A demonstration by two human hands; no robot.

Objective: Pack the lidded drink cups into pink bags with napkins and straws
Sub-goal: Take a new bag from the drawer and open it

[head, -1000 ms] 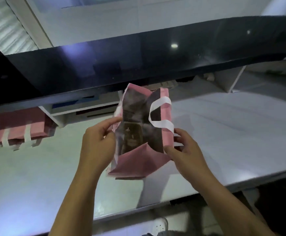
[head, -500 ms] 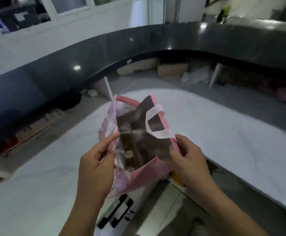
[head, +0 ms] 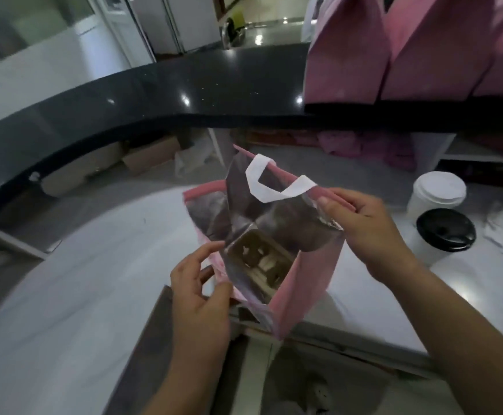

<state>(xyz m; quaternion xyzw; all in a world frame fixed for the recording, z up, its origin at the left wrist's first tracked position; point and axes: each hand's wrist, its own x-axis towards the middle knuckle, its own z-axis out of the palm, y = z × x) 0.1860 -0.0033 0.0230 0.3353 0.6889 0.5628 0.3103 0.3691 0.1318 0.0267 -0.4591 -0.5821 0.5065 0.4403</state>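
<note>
I hold a pink bag [head: 307, 283] with a white handle [head: 274, 187] open above the white counter's front edge. A brown cardboard cup tray [head: 259, 262] lies at the bag's bottom. My left hand [head: 199, 292] pinches the bag's near left rim. My right hand [head: 364, 232] pinches the right rim by the handle. To the right on the counter stand two white cups: one with a black lid [head: 444, 232] and, behind it, one with a white lid [head: 437, 190].
Several pink bags [head: 394, 49] stand upright on the raised black bar top [head: 214, 85] at the upper right. Cardboard boxes [head: 148, 157] and pink items lie under that bar top. The white counter [head: 79, 280] curves away to the left.
My view has swung right, bringing the two cups and the standing pink bags into sight. The bag is spread wider, and the cardboard tray at its bottom shows.
</note>
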